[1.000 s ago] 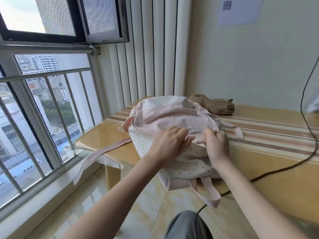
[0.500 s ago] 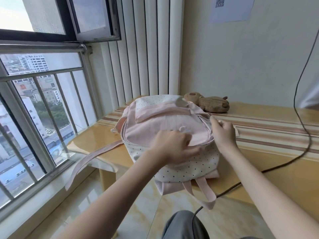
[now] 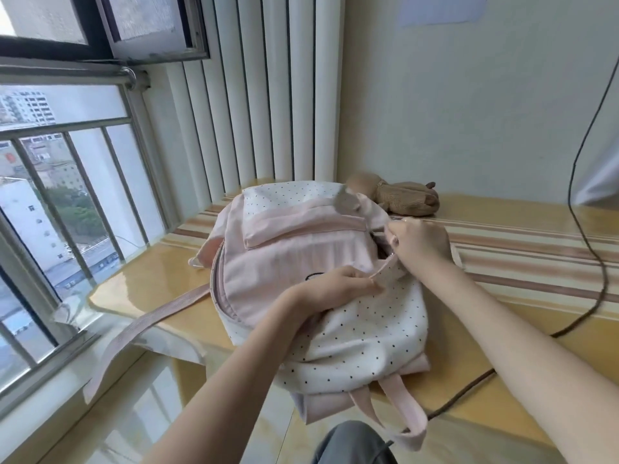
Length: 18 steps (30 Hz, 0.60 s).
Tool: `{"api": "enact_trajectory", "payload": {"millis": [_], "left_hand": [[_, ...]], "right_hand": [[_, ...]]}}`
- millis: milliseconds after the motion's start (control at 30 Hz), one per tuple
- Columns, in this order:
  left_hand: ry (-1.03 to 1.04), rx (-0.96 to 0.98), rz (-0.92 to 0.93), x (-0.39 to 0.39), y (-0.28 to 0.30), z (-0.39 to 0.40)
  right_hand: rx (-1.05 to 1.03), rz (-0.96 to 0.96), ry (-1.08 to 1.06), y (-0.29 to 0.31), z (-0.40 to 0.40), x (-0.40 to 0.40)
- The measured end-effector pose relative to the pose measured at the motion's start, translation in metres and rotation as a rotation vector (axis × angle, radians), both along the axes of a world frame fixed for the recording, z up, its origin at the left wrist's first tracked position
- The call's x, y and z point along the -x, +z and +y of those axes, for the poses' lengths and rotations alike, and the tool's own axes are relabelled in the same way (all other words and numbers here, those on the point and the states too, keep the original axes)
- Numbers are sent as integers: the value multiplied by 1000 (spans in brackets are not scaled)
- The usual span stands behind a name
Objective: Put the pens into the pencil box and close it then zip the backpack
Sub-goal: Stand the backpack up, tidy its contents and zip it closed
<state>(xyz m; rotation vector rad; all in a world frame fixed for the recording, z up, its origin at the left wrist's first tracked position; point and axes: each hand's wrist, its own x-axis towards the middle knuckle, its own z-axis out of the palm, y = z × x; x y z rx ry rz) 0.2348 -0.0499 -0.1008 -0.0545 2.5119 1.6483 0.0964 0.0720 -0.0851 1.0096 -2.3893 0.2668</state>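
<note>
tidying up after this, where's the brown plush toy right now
In the head view, the brown plush toy lies on the wooden ledge against the wall, just behind the pink backpack, beyond the right hand.

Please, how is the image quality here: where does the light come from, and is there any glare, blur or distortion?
Head view: daylight enters from the window on the left; soft glare lies on the glossy ledge; the wide lens bends the window bars; the backpack and both hands look slightly soft.
</note>
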Motion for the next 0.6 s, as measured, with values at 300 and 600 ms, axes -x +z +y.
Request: {"api": "enact_trajectory", "payload": {"millis": [300,600], "left_hand": [[-4,-525,-43,0,-13,-26],[-71,-657,-34,2,-15,-33]], "right_hand": [[21,-183,-139,-5,-51,42],[146,-348,-210,-4,-71,63]]}}
